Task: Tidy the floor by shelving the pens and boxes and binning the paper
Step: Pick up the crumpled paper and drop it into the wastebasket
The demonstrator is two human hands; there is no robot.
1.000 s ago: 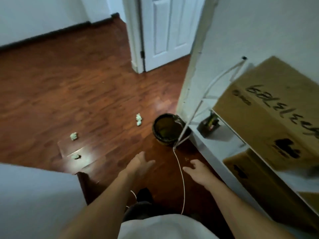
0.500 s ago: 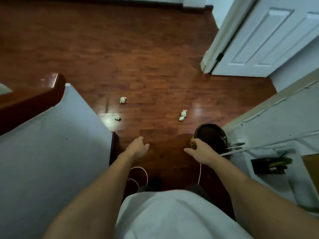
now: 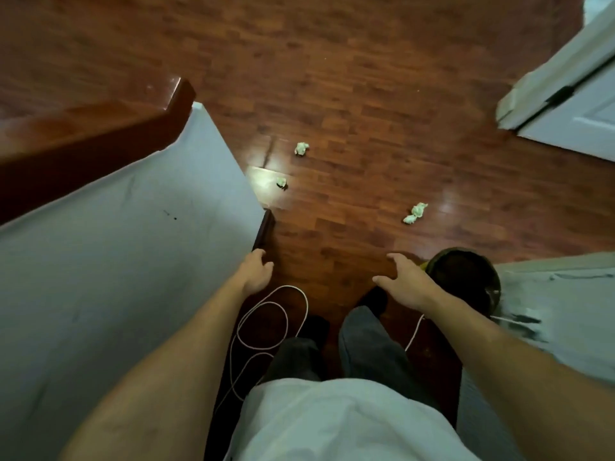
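Both grips are hanging released: the left hand (image 3: 255, 273) and right hand (image 3: 406, 283) are holding nothing. Three paper wads (image 3: 412, 213) are lying ahead; the bin (image 3: 466, 277) is sitting seemingly just right of the right hand.

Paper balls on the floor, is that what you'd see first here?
Yes: three crumpled paper balls, one farthest out, one by the bed corner, one nearest the dark bin at right. Both empty hands, left hand and right hand, reach forward above a looped white cable.

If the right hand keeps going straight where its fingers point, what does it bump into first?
Probably the nearest paper ball on the floor; the right hand points up-left toward it. Depth is unclear.
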